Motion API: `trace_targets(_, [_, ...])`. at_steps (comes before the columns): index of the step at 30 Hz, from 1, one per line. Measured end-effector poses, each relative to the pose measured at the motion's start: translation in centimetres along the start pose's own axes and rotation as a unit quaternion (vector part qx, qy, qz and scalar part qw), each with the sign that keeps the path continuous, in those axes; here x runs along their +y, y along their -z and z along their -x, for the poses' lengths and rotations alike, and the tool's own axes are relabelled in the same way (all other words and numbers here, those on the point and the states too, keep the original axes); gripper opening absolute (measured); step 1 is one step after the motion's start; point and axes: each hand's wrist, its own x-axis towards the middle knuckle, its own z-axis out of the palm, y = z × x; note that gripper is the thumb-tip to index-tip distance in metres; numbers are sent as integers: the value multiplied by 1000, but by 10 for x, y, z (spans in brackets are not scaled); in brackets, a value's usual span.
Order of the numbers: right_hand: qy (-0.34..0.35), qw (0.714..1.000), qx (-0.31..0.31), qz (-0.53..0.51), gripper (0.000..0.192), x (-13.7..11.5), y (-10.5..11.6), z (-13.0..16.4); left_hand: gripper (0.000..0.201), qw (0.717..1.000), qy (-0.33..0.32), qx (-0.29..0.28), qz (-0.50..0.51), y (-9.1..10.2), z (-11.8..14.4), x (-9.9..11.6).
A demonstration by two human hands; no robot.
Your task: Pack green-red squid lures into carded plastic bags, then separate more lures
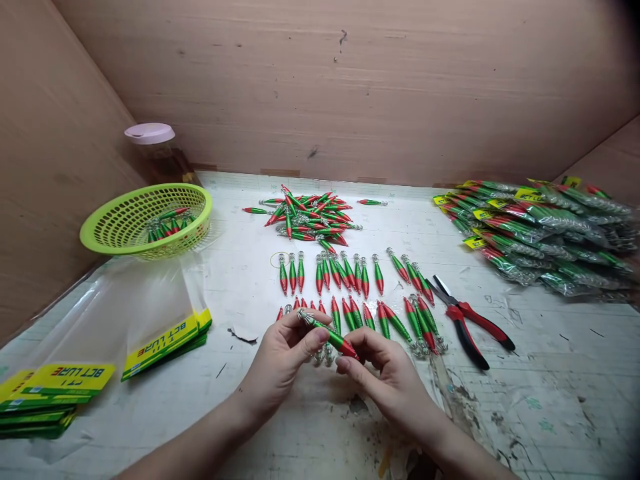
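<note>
Stacks of yellow-and-green header cards (47,390) printed "BCT LURE" sit at the far left edge of the surface (550,400), with another bunch of clear bags with the same cards (165,337) just right of them, the plastic fanning out toward the back. Behind those is a lime green basket (145,220) with a handful of lures inside, and a pink-lidded jar (155,150) tucked in the corner behind it.

Moving to the middle: left hand (287,353) is curled, thumb and fingers pinching the hook end of a green-and-red lure (330,335). Right hand (385,370) is pinching the red end of that same lure, fingers closed around it too. So the lure is held up between both hands, tilted, just above the near row.

Beyond the hands there are two rows of lures (350,293) laid out side by side, and further back a loose pile of lures (313,217) all tangled together.

Right of the rows, red-and-black pliers (470,323) lie flat on the surface, jaws pointing toward the lures. Far right is a big heap of bagged lures (545,233) with yellow cards showing, stacked up against the wooden wall.
</note>
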Motion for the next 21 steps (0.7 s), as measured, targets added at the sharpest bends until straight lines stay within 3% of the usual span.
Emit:
trace_targets(9, [60, 994, 9, 94, 14, 3, -2, 0, 30, 999, 24, -22, -6, -1, 1, 4])
trace_targets(12, [104, 978, 56, 171, 16, 4, 9, -2, 38, 999, 20, -24, -13, -3, 1, 5])
trace_targets(15, [88, 969, 103, 205, 19, 3, 21, -5, 33, 998, 33, -40, -40, -4, 2, 4])
trace_targets(18, [40, 989, 54, 131, 19, 0, 24, -4, 27, 995, 25, -56, -79, -4, 5, 5])
trace_targets(21, [52, 995, -6, 86, 24, -5, 18, 1, 24, 994, -8, -47, -94, -5, 8, 7])
